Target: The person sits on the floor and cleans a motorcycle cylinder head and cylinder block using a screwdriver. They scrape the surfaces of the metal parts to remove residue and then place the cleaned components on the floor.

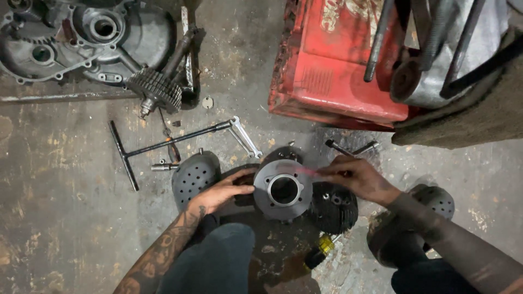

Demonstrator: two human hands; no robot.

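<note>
Behind both hands' fingers [246, 189] stands a red, worn box [338, 76].

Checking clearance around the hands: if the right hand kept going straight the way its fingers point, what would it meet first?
The right hand points left, so it would probably first meet the grey metal cylinder, whose top rim its fingertips already seem to touch. Depth is hard to judge.

A grey cylinder [283, 189] sits by black perforated clogs [192, 177], a red metal box [332, 65], a silver wrench [243, 136], a yellow-handled tool [321, 249] and the stained grey-brown floor [60, 207].
</note>
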